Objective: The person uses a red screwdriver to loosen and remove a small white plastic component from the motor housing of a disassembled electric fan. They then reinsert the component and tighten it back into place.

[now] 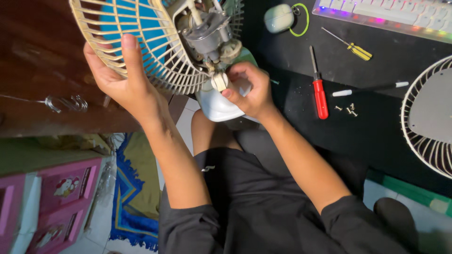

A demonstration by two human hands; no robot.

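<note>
Left hand (pixel 123 81) grips the fan guard (pixel 141 51) rim, thumb up — right hand (pixel 248 90) beside it pinches the small knob (pixel 219 81).

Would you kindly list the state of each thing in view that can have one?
Fan: taken apart, motor bared, rear cage on.
Front cage: off, lying on the desk.
Left hand: closed on the rear cage rim.
Right hand: fingers pinching the cream knob.
Red screwdriver: lying unused.
Yellow screwdriver: lying unused.
Screws: loose.
Keyboard: lit.
</note>
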